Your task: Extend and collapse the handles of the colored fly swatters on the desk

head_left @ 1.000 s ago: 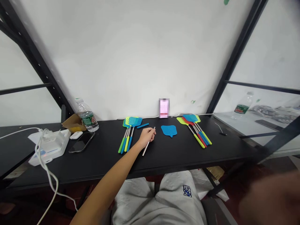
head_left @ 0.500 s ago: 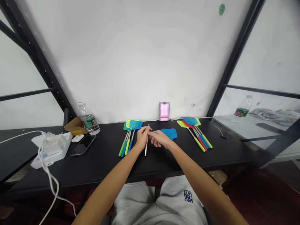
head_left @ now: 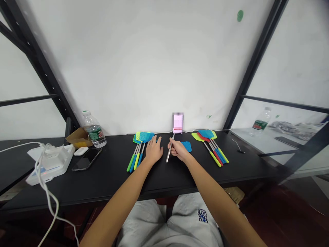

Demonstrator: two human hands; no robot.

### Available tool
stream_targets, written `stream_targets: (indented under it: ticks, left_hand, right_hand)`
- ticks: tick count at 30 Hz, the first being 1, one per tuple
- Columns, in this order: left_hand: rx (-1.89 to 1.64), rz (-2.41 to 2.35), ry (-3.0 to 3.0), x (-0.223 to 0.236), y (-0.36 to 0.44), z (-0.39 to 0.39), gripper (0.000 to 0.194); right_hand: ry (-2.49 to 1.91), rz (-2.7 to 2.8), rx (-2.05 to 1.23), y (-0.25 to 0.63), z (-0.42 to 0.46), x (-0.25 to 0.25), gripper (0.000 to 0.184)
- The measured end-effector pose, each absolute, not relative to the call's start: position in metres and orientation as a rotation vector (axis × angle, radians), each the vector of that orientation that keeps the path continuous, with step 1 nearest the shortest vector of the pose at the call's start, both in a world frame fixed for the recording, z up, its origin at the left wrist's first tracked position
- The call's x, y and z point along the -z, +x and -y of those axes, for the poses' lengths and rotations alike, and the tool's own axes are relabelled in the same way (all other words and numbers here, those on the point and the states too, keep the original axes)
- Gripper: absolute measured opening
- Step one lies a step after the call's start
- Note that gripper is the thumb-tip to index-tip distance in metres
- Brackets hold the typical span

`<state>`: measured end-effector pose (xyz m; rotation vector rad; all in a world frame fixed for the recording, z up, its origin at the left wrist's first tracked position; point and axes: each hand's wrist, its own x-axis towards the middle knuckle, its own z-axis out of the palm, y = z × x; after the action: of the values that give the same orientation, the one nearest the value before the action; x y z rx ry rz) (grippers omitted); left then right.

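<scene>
My right hand (head_left: 178,150) is closed around a thin silver metal rod (head_left: 169,156), which slants up and away from me. Partly behind that hand lies a blue fly swatter head (head_left: 186,146). My left hand (head_left: 154,151) rests palm down with its fingers spread, holding nothing. Its fingertips are close to the blue head of the left-hand bunch of fly swatters (head_left: 140,147); whether they touch it I cannot tell. These swatters have green, blue and yellow-green grips. Another bunch of fly swatters (head_left: 213,147), with yellow-green, red and blue grips, is fanned out on the right.
On the left of the black table (head_left: 108,178) are a water bottle (head_left: 95,132), an open cardboard box (head_left: 80,137), a dark phone (head_left: 87,159), a small white case (head_left: 81,151) and a white power strip (head_left: 55,164) with cables. A pixelated pink card (head_left: 178,122) stands against the wall.
My left hand has let go of the rod, moved left and spread its fingers. My right hand keeps the rod, now tilted more to the right. The view has shifted slightly.
</scene>
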<state>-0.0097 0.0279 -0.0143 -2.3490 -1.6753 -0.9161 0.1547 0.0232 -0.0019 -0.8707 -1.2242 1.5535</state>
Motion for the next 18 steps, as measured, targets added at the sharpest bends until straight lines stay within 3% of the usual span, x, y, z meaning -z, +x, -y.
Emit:
stream_targets:
  ticks: [4, 18]
  left_hand:
    - [0.650, 1.790, -2.354, 0.019, -0.014, -0.032, 0.047]
    - [0.410, 1.780, -2.181, 0.012, -0.010, -0.027, 0.030]
  right_hand:
    - [-0.930, 1.118, -1.420, 0.152, -0.027, 0.001, 0.053]
    - [-1.051, 0.830, -1.038, 0.161, -0.036, 0.002, 0.042]
